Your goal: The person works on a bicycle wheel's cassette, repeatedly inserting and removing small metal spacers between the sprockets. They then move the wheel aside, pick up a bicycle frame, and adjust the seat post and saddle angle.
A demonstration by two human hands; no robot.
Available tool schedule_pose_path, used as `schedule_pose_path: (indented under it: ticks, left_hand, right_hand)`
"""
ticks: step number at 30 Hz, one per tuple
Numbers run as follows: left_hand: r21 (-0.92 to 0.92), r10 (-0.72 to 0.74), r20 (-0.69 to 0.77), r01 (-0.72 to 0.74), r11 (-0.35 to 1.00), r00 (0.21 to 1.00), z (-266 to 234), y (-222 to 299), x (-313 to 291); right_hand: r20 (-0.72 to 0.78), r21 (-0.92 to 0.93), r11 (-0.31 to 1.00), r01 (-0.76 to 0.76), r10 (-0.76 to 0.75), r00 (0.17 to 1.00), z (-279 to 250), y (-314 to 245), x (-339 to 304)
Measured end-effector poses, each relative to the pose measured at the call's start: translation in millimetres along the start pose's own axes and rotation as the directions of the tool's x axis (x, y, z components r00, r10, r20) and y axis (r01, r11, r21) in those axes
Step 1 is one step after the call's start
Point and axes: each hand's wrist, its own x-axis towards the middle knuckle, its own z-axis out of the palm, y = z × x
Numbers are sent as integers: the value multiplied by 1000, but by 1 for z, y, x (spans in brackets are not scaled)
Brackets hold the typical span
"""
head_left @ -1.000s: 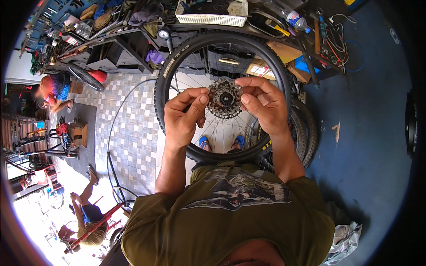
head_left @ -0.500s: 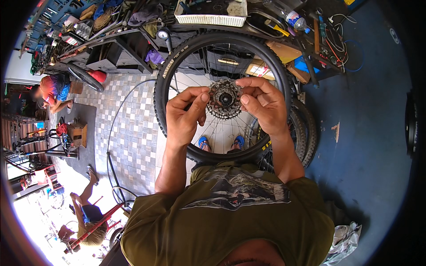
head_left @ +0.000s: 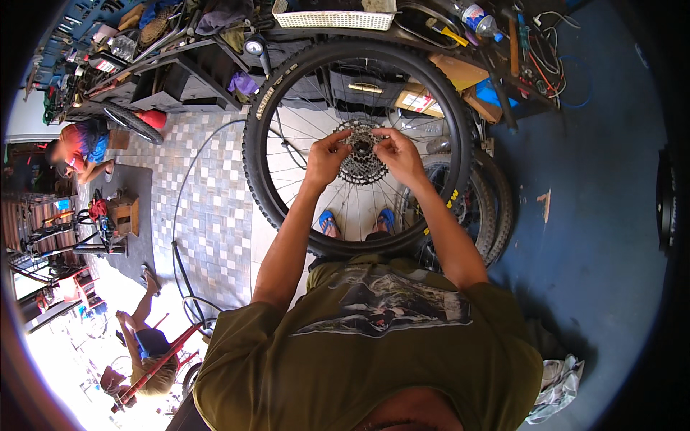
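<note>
A bicycle wheel (head_left: 248, 169) with a knobby black tyre lies before me, its cassette (head_left: 361, 174) facing up at the hub. My left hand (head_left: 328, 159) pinches the left edge of a small toothed sprocket (head_left: 364, 135), thumb and fingertips together. My right hand (head_left: 399, 156) pinches its right edge in the same way. The sprocket is over the middle of the cassette, around the dark hub centre. Fingers cover part of its rim, and I cannot tell whether it touches the cogs below.
A cluttered workbench with a white basket (head_left: 334, 22) runs beyond the wheel. A pump gauge (head_left: 254, 48) stands at the far left of the tyre. More tyres (head_left: 496, 208) lean at right. A black hose (head_left: 175, 215) crosses the tiles. Two people (head_left: 85, 147) are at left.
Both hands have moved down and away from me, carrying the sprocket from above the wheel to the cassette. My arms are more stretched out.
</note>
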Motion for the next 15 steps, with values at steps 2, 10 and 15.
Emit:
schedule_pose_path:
  ticks: [2, 10, 15]
  left_hand:
    - [11, 11, -97, -10, 1000, 995, 14, -35, 7]
    - [71, -116, -188, 132, 989, 975, 34, -71, 17]
    - [85, -140, -181, 157, 984, 974, 34, -78, 20]
  right_hand:
    - [-12, -68, 996, -61, 60, 998, 9, 23, 2]
    - [-14, -193, 976, -100, 99, 995, 16, 70, 14]
    - [-6, -236, 968, -80, 81, 997, 17, 81, 18]
